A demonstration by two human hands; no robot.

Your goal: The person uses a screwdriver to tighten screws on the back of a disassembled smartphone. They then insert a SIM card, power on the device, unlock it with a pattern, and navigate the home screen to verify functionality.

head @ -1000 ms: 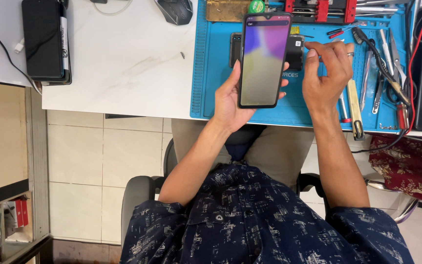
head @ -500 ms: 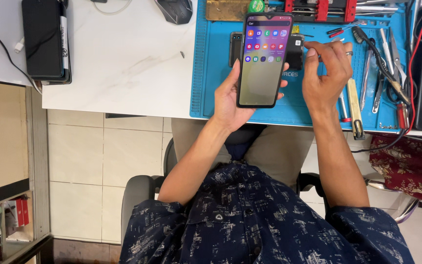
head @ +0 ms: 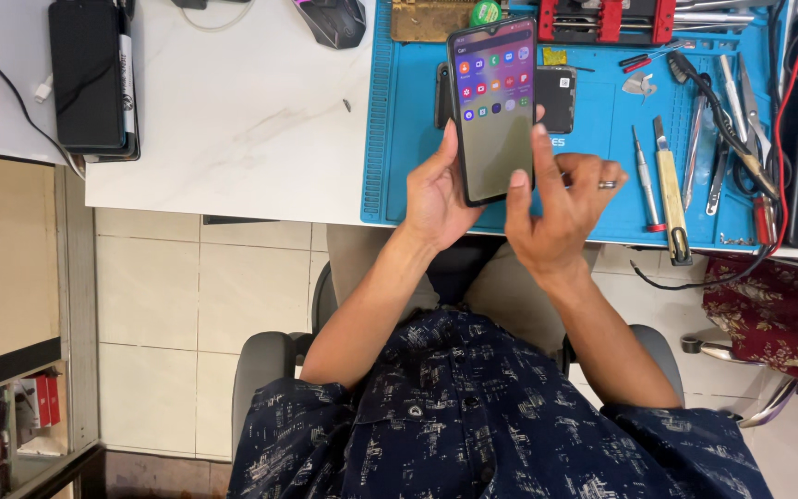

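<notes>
- The smartphone (head: 496, 106) is held upright above the blue work mat (head: 399, 139), its screen lit with rows of app icons.
- The left hand (head: 441, 189) grips the phone's lower half, fingers wrapped around its edges.
- The right hand (head: 561, 199) holds nothing (a ring on one finger); it is loosely open, thumb touching the screen's lower right.
- On the mat: a yellow-handled knife (head: 671, 199) and a screwdriver (head: 644, 180), to the right.
</notes>
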